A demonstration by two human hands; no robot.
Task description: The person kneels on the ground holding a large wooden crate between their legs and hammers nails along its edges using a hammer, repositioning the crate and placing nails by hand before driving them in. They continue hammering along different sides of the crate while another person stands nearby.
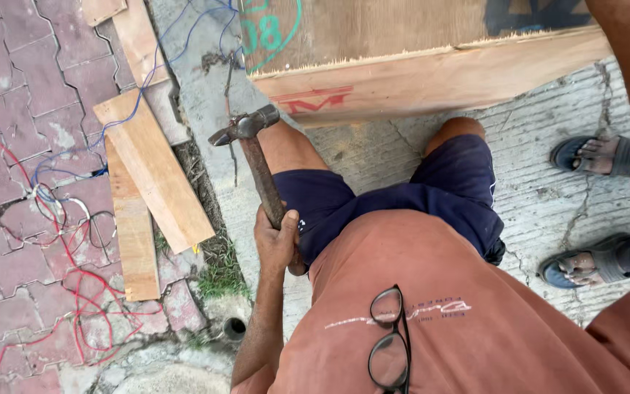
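Black glasses (390, 338) on shirt, left hand (275, 241) grip wrapped tight around hammer (255, 153) handle, right hand unseen

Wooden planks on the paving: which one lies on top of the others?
The wide pale plank lying diagonally; it crosses over the narrower plank, left of the hammer.

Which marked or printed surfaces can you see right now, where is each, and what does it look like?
Wooden crate: top centre, above the knees; plywood face with teal painted marks at its left, a dark blue patch at top right, a red stencilled mark on the lower board.
Shirt print: on the rust-coloured shirt, bottom centre; thin pale script beside the hanging black-framed glasses.
No screens or signs.
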